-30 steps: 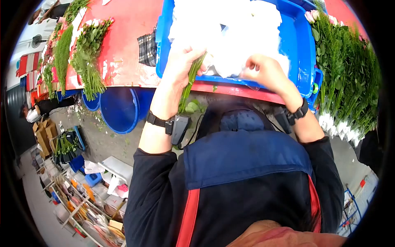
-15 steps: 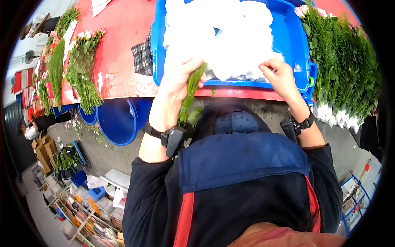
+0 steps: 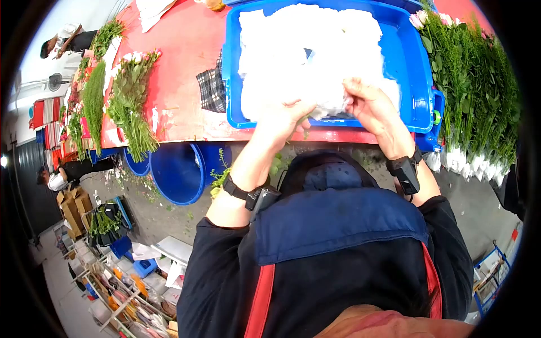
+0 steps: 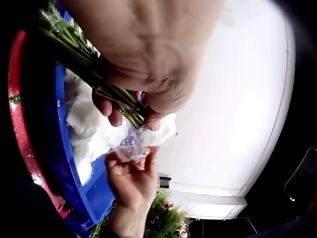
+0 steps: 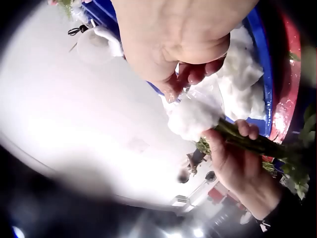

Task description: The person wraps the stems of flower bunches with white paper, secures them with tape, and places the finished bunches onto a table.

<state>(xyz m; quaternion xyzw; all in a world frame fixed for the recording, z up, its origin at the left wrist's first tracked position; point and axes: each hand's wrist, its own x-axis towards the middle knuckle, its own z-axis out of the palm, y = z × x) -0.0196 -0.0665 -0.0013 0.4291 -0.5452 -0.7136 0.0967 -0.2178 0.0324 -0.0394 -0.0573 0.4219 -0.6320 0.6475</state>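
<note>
My left hand [image 3: 282, 121] grips a bundle of green flower stems [image 4: 119, 96], their cut ends pointing toward my right hand. A wet white cotton-like wad [image 5: 190, 119] sits at those ends, against the left thumb. My right hand [image 3: 372, 107] pinches thin clear plastic [image 4: 132, 146] close beside the wad. In the head view both hands meet over the front edge of a blue tub [image 3: 406, 73]. White cotton-like material [image 3: 276, 56] is heaped in it. The leafy part of the bundle is mostly hidden behind my left forearm in the head view.
Flower bunches with white-wrapped stem ends [image 3: 473, 163] lie right of the tub. Another bunch [image 3: 132, 101] lies left on the red table [image 3: 180, 73], near a checked cloth [image 3: 212, 90]. Blue buckets [image 3: 177, 174] stand below the table edge. Two people are at far left.
My right hand, apart from the bundle before, has moved in to the stem ends. My left hand has turned and shifted right, swinging the stems' cut ends toward it.
</note>
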